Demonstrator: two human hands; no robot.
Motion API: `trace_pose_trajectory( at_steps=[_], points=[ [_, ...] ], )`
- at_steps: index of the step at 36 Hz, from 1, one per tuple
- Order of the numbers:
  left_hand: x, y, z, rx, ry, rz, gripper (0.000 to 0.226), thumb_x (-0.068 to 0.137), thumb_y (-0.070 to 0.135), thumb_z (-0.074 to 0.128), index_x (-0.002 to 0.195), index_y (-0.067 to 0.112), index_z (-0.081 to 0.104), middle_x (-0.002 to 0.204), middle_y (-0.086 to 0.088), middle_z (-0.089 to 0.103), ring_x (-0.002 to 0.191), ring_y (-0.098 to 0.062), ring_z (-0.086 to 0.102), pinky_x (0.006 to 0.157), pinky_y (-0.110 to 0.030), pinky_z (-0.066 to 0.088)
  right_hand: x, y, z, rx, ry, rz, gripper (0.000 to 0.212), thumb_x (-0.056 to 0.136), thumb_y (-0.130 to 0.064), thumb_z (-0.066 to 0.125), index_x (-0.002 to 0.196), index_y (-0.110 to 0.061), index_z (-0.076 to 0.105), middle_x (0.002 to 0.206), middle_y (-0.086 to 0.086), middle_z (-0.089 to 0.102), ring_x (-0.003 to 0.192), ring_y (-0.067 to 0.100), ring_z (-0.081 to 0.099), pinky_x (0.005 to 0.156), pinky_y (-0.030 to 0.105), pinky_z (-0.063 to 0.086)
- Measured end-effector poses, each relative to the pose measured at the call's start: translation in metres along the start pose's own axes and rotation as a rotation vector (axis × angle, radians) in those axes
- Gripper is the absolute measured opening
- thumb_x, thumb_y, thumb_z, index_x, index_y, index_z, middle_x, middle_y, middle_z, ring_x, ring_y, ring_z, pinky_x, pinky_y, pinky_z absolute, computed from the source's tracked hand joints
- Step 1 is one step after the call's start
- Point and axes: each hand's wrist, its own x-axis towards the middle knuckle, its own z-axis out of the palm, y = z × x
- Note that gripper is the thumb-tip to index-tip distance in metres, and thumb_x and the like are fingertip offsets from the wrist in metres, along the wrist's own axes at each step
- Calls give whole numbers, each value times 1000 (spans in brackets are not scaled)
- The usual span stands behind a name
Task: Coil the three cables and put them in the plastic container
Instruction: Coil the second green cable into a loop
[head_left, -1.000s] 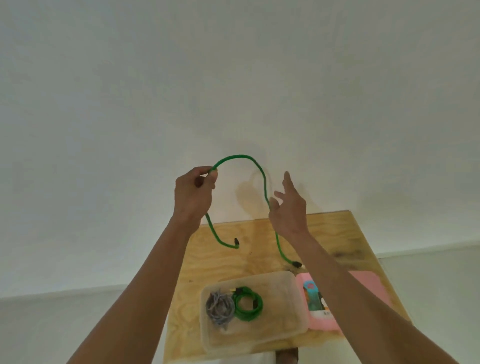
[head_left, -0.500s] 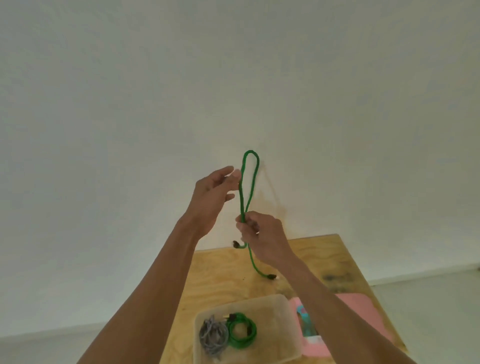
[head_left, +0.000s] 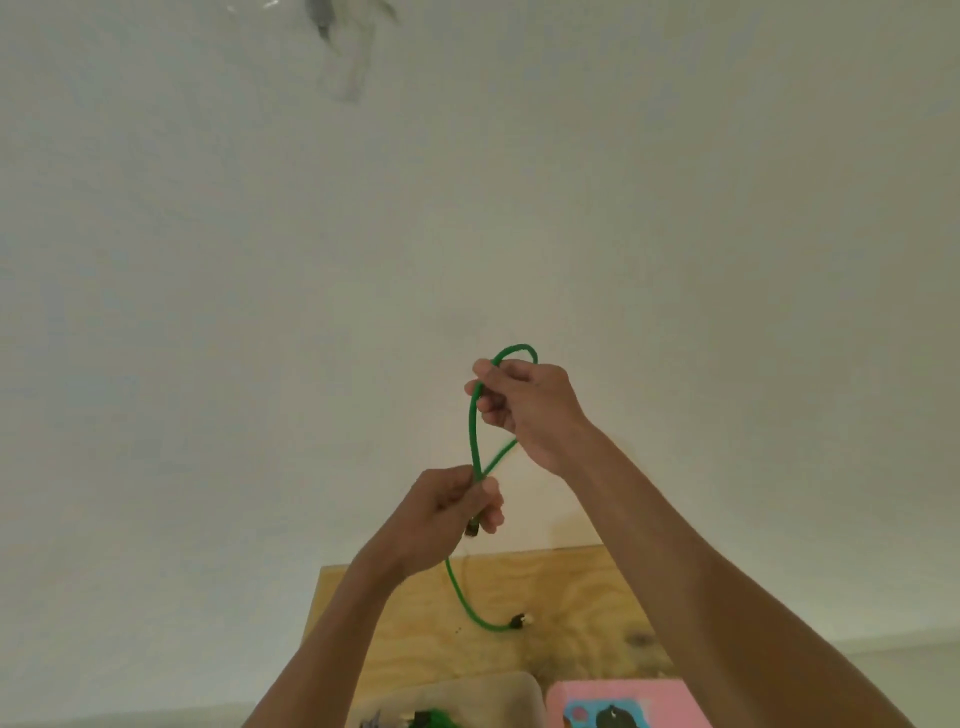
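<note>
Fingers of my left hand (head_left: 451, 512) and right hand (head_left: 524, 402) pinch the green cable (head_left: 472, 431) into a raised loop above the wooden table (head_left: 571, 597), its tail dangling toward the plastic container (head_left: 498, 688).

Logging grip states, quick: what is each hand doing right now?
Left hand: grips the green cable near one end.
Right hand: holds the cable's loop.

Single head-mounted wide-angle view, facing forward and pitched toward the white wall (head_left: 260, 312). Both forearms enter from the bottom edge at close range. The surface (head_left: 550, 597) occupies only the lower centre, partly cropped by the frame bottom.
</note>
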Motion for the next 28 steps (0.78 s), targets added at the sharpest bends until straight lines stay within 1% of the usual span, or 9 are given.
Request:
trace_pose_trajectory(
  at_steps=[4, 7, 13, 16, 19, 23, 25, 27, 28],
  points=[
    [6, 24, 8, -235, 47, 21, 29, 103, 24, 50, 96, 1, 67, 69, -9, 56, 61, -23, 50, 69, -41, 50, 11, -5, -4, -108, 117, 39, 32, 86, -35, 76, 86, -3, 70, 74, 9, 74, 56, 15, 66, 57, 26, 55],
    [13, 39, 13, -407, 165, 4, 29, 103, 24, 47, 97, 1, 64, 63, -4, 45, 53, -18, 39, 57, -35, 42, 16, 6, -9, -278, 235, -10, 43, 80, -42, 80, 100, -10, 60, 82, 9, 74, 57, 15, 70, 59, 30, 61],
    [23, 66, 9, -544, 197, -29, 34, 105, 24, 46, 108, -2, 68, 63, -3, 38, 54, -14, 30, 51, -25, 32, 19, 26, -16, -346, -36, -233, 53, 94, -1, 61, 129, -40, 58, 112, 2, 55, 68, 7, 61, 59, 27, 51],
    [23, 76, 8, -594, 110, -28, 31, 104, 17, 47, 113, -4, 68, 64, -2, 41, 54, -13, 34, 53, -25, 34, 22, 24, -16, -159, -154, -209, 38, 95, -3, 54, 125, -21, 68, 104, 10, 49, 68, 16, 53, 58, 24, 45],
    [27, 83, 12, -650, 82, -8, 29, 104, 14, 44, 111, -6, 64, 67, -6, 52, 54, -15, 44, 55, -26, 40, 23, 27, -22, -434, -190, -439, 28, 94, -10, 56, 118, -11, 71, 68, 2, 56, 53, 15, 52, 50, 24, 46],
    [36, 92, 16, -750, 145, 49, 25, 105, 14, 42, 104, -2, 61, 70, -10, 62, 57, -18, 55, 59, -28, 52, 20, 22, -16, -467, -219, -554, 36, 84, -23, 62, 71, 11, 61, 39, -2, 34, 29, 9, 33, 35, 16, 25],
    [41, 98, 16, -807, 195, 61, 23, 105, 14, 43, 103, -1, 60, 72, -10, 63, 56, -16, 56, 60, -27, 54, 19, 24, -9, -497, -206, -483, 29, 84, -18, 60, 58, -7, 64, 41, -2, 46, 33, 8, 45, 37, 18, 39],
    [47, 102, 12, -855, 259, 66, 22, 104, 15, 46, 106, -2, 61, 71, -8, 62, 54, -14, 55, 61, -26, 53, 12, 28, 1, -558, -144, -459, 17, 86, -9, 60, 75, -18, 69, 62, -3, 63, 58, 3, 66, 54, 16, 52],
    [51, 103, 9, -863, 291, 72, 23, 104, 16, 47, 108, -2, 62, 71, -6, 60, 54, -13, 52, 61, -26, 50, 11, 36, 1, -652, -97, -486, 26, 89, -3, 57, 85, -27, 64, 75, -10, 63, 68, -9, 65, 61, 8, 50]
  ],
)
